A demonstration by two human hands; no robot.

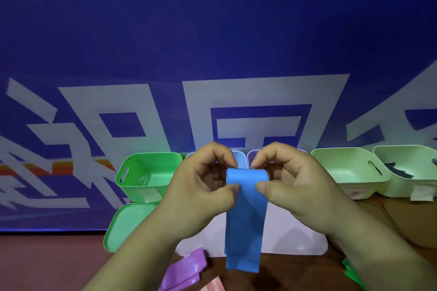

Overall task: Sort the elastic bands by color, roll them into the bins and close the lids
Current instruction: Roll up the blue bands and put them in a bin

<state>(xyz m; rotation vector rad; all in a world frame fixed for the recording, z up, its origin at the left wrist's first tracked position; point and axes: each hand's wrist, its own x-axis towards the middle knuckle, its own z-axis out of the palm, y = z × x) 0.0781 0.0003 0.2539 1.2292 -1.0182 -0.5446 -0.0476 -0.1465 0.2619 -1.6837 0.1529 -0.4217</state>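
Behind everything hangs a blue backdrop with big white characters, and a row of open bins stands at its foot on a brown surface [331,274]. Both hands hold the blue band [244,217] up in front of that row, above a white lid [288,236]. The left hand [201,186] and right hand [290,184] each pinch a side of the band's rolled top, thumbs in front and fingers curled behind, so both grips are narrow and closed on the band.

It looks thin, light and floppy: its tail hangs straight down, and the started roll would likely spring loose if released. The side edges of the roll seem the best hold, turning it evenly.

Left of the band sit a green bin [146,177] and a green lid [127,227]. Right of it are pale green bins [347,165]. A purple band [184,269] lies below and left of the blue band. Open room lies above the bins.
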